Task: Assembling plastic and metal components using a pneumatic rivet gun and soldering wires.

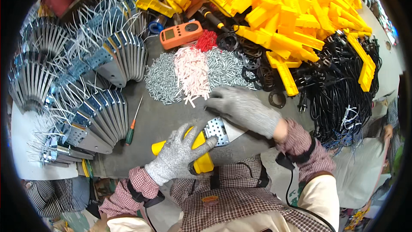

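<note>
Low in the centre of the frame, your left hand [180, 154], in a grey knitted glove, clasps a yellow plastic housing [198, 152] and presses it against the dark tabletop [163, 120]. A perforated silver metal bracket [216, 129] sits at the housing's upper end, touching it. Your right hand [244, 108] lies just above it, fingers spread and grasping nothing, fingertips at the edge of the pile of small silver screws [165, 81] and beside the heap of pale pink plastic plugs [192, 73]. You appear to be fitting the bracket to the housing and reaching for a fastener. The next move likely calls for pinching out one screw and lining it up with a bracket hole while the left hand keeps the housing from sliding. The green-handled screwdriver [132, 124] lies left of centre, near your left hand.
</note>
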Tool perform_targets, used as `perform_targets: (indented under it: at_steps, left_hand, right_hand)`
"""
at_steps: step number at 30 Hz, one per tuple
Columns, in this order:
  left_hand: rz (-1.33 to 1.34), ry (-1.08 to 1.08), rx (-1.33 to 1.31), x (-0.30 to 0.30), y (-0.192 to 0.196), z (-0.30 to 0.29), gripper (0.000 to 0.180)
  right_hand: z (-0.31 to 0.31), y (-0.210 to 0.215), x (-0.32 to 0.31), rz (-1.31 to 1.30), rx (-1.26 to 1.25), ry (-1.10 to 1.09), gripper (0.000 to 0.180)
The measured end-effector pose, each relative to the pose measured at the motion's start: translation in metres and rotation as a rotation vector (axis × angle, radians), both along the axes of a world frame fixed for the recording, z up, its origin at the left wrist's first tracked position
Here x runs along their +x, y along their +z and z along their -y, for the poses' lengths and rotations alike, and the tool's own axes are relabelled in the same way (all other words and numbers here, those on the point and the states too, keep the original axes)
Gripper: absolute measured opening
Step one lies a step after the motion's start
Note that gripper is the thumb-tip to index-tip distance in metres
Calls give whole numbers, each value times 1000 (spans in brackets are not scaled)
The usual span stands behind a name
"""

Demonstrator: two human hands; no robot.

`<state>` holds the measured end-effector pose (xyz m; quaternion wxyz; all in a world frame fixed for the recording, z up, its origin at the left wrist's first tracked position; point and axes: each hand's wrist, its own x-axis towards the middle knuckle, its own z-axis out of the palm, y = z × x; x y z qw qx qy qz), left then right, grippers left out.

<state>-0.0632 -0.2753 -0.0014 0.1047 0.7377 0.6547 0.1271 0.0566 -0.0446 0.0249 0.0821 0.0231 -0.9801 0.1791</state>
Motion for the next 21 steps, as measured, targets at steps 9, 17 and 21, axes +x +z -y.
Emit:
perform_targets:
  at_steps: [9,17,21]
  left_hand:
    - [22,38,1,0,-1,-1,113]
    - [67,57,-3,4,4,-2,113]
    - [111,45,15,3,2,-2,114]
  right_hand:
    - [0,-19,-21,-83,51,-68,16]
    - [39,-36,51,-258,-361,-84,22]
    - [43,-41,49,-274,-356,-61,20]
